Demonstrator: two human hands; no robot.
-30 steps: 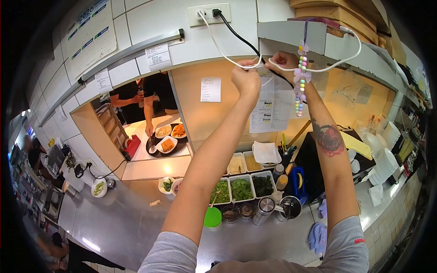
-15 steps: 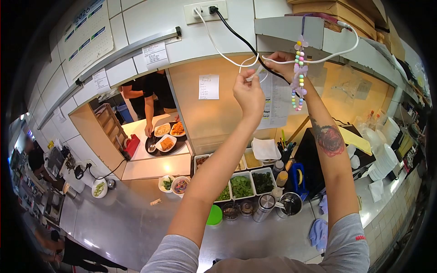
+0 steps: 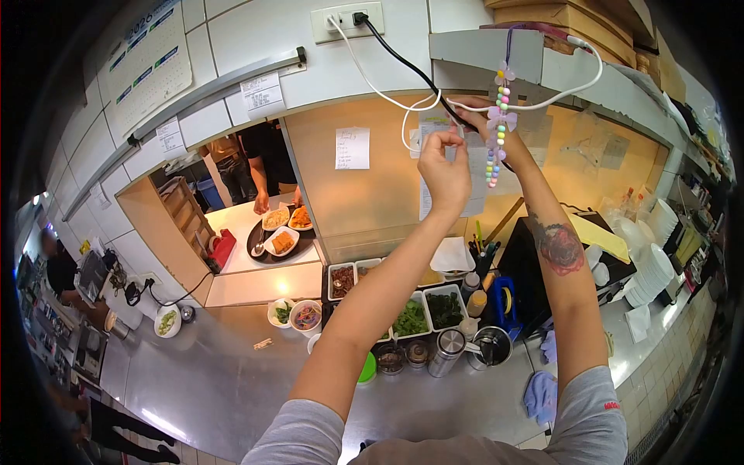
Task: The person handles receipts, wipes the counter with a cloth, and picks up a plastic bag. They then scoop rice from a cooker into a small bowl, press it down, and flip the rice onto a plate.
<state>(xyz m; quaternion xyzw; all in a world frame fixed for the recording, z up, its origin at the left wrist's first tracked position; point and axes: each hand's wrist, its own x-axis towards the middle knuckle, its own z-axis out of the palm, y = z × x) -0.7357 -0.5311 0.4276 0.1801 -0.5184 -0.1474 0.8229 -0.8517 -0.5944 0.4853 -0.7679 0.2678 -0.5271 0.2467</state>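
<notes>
Both my arms are raised toward the opening above the counter. My left hand [image 3: 446,174] is closed, thumb and fingertips pinching part of a white cable [image 3: 406,128] that loops down from the wall outlet [image 3: 348,22]. Close beside it on the right, my right hand [image 3: 482,122] has its fingers bent at the white cable, partly covered by a black cable [image 3: 412,68] and a beaded strap [image 3: 501,120]. The strap hangs from the grey shelf [image 3: 488,58] in front of my right wrist. What exactly lies between the right fingertips is hard to make out.
Below my arms, trays of chopped greens [image 3: 411,319], a steel flask [image 3: 447,353] and a steel pitcher [image 3: 490,347] stand on the metal counter [image 3: 201,380]. Through the hatch, a person's hands are at a dark tray [image 3: 260,249] with dishes. Stacked bowls [image 3: 651,275] stand right.
My left hand has moved right and slightly down, closer to my right hand. The white loop hangs lower left of it. Behind the hatch, the person's hand has shifted to the tray's far side.
</notes>
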